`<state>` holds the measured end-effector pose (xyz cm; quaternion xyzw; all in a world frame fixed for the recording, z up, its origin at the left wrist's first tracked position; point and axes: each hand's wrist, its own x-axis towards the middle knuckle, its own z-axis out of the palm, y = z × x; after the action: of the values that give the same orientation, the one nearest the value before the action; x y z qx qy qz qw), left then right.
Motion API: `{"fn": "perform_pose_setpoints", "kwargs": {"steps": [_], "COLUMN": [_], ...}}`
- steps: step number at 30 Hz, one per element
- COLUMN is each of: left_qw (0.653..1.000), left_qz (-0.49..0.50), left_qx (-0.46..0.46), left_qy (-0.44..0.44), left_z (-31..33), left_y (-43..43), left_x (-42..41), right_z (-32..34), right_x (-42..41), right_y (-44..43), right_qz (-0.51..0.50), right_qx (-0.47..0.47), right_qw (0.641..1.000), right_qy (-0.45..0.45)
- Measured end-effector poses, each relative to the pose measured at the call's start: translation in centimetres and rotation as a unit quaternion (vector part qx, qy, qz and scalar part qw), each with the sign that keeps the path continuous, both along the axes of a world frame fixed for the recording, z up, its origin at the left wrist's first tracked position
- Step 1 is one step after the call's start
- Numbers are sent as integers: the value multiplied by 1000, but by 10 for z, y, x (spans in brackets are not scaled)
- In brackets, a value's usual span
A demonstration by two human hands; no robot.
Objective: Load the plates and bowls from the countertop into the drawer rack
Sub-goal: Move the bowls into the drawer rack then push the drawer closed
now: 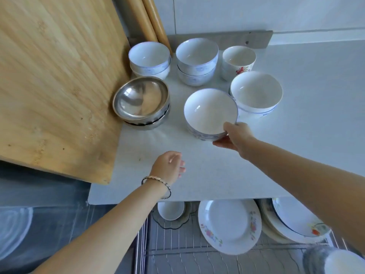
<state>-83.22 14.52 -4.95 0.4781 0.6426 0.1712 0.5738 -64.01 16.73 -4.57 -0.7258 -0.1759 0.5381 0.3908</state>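
So from the head cam: the right hand (236, 138) is clamped on the near rim of a white bowl (210, 112) with blue trim, thumb on the inside edge and fingers underneath, and the bowl is tipped toward the camera. It looks like it's nested on another bowl, can't fully tell. The left hand (167, 167) hovers over the bare countertop (197, 175), loosely curled, holding nothing. More bowl stacks sit further back, plus a steel bowl stack (141, 101) against the cutting board (55, 86). Below the counter edge, the drawer rack (177, 244) already has a floral plate (229, 226) standing in it. I'd say this is the pick-up step; next it needs a lift clear of the neighbours and down to a free slot
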Motion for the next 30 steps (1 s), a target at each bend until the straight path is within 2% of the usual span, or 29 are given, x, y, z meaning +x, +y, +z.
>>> {"fn": "perform_pose_setpoints", "kwargs": {"steps": [3,6,10,14,18,22,30], "left_qw": [990,979,967,954,946,940,939], "left_qz": [42,-9,-154,-189,-178,-147,-149], "left_qx": [-105,-158,-187,-227,-270,-306,-290], "left_qy": [-88,-127,-80,-47,0,31,107], "left_z": [20,36,41,19,-31,-94,-206], "left_y": [-11,-36,-89,-156,-214,-252,-275], "left_x": [12,26,53,86,111,140,164], "right_z": [7,18,30,25,-27,-98,-223], "right_x": [16,36,66,101,115,122,121], "right_y": [-60,-124,-207,-286,-343,-371,-389], "right_qz": [30,80,142,172,192,171,130], "right_qx": [-24,-47,-74,-97,-163,-217,-340], "right_qw": [999,996,987,980,965,961,929], "right_qy": [2,-8,-6,0,-74,-30,-64]}}
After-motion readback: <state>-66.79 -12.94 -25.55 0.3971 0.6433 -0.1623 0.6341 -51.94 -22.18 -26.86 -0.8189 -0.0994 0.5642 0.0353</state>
